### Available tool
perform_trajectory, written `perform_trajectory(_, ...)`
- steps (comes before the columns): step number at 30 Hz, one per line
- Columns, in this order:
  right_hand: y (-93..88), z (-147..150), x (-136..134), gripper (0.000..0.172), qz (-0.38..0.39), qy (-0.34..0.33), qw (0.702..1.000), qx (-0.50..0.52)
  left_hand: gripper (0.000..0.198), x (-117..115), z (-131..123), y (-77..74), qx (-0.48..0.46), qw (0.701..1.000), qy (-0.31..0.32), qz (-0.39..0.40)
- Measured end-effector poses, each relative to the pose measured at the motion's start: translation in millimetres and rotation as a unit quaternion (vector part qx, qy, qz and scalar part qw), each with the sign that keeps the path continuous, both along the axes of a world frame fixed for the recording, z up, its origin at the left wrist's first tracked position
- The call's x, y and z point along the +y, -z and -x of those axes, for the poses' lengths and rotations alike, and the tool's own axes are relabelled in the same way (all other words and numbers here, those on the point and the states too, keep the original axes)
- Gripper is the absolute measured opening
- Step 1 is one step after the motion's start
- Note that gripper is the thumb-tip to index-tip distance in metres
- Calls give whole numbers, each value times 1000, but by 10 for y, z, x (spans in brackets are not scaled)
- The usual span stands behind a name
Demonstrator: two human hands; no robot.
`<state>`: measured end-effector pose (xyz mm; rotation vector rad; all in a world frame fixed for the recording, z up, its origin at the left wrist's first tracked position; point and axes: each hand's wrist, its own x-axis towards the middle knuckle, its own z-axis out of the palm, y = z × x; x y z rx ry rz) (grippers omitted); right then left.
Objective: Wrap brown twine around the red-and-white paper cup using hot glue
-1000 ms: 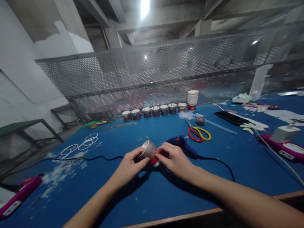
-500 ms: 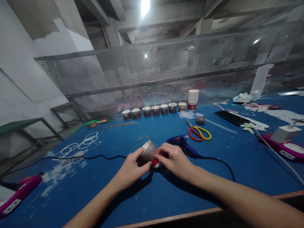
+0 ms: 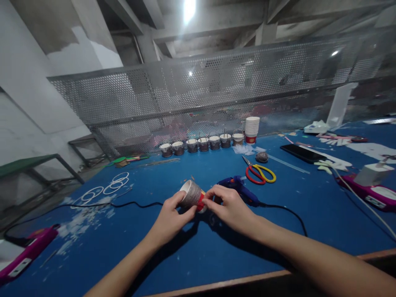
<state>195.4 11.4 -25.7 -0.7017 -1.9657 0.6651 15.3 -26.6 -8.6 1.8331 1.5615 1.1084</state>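
Note:
My left hand (image 3: 169,216) holds a small paper cup (image 3: 191,194) between thumb and fingers. The cup is tilted, its white open mouth toward the upper left. Grey-brown yarn is wound round its upper part, while the red printed surface shows near the base. At that red end, the fingertips of my right hand (image 3: 227,208) are pinched together, touching the cup. What they hold, if anything, is hidden. Just behind my right hand lies a blue glue gun (image 3: 239,189). Scissors (image 3: 260,174) with red and yellow handles and a ball of yarn (image 3: 261,156) lie beyond.
Several wrapped cups (image 3: 203,144) stand in a row at the back, beside a stack of paper cups (image 3: 252,128). White rings (image 3: 116,183) lie on the left. A black cable (image 3: 133,203) crosses the blue table (image 3: 185,264). A phone (image 3: 302,153) and power strips (image 3: 374,193) sit at the sides.
The cup has turned and shifted slightly left in my left hand, and more of its red base now shows. My right fingers remain pinched at the base.

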Motion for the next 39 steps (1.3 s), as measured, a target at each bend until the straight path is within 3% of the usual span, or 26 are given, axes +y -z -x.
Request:
perform_trajectory(4,-75,-31,-123,12,-70,-57,994,-61,18,51,53,55,28,999,-19,-27)
perform_trajectory(6,-143,-72,-258,12,-151,-105,971,-153,21,81,81,75,28,999,-28,-25)
perform_trajectory(9,-262,-227,-491,20,-268,-134,914,-274,25,121,119,89,21,999,-43,-26)
perform_trajectory(11,-326,-416,-576,23,-285,-123,910,-274,25,141,141,92,10,998,-49,-32)
perform_trajectory(15,-370,-907,-387,34,-196,15,940,-277,21,171,164,97,-9,998,-48,-48)
perform_trajectory(18,-335,-1146,-39,35,-36,138,907,-396,20,191,154,102,-18,997,-47,-53)
perform_trajectory(20,-290,-1151,187,30,30,164,901,-400,20,201,142,107,-23,997,-43,-53)
perform_trajectory(24,-143,-875,503,32,166,54,942,-286,18,203,139,125,-17,997,-41,-60)
perform_trajectory(28,44,-620,609,20,252,14,947,-198,20,207,159,160,8,997,-48,-53)
perform_trajectory(34,109,-584,348,25,174,-24,983,-62,22,266,158,213,22,998,-47,-36)
perform_trajectory(39,60,-520,106,28,118,-63,989,-58,22,261,76,175,17,999,-31,-26)
